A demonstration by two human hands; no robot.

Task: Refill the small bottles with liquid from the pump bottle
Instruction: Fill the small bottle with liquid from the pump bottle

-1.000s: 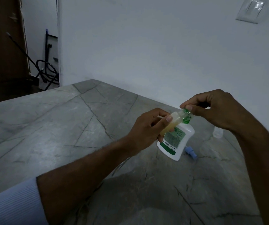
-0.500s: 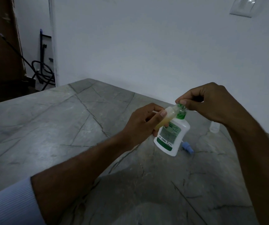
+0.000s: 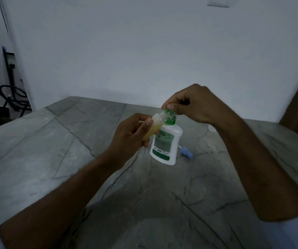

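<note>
While the left hand (image 3: pixel 130 135) curls closed around a small bottle (image 3: pixel 154 126) of cloudy yellow liquid, tilted so its mouth meets the green pump head (image 3: pixel 170 116), the right hand (image 3: pixel 191 105) pinches that pump from above, fingers drawn tight. The white pump bottle (image 3: pixel 166 144), smooth plastic with a green label, stands on the grey, crack-veined stone desk (image 3: pixel 54 141). A blue cap (image 3: pixel 187 153) lies just beside it.

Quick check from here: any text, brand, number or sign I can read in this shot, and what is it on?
None can be quoted.
Back label of the white pump bottle: green and grey printed blocks, too blurred to read.
Small bottle in the left hand: no print visible.
Blue cap on the table: no markings visible.
</note>
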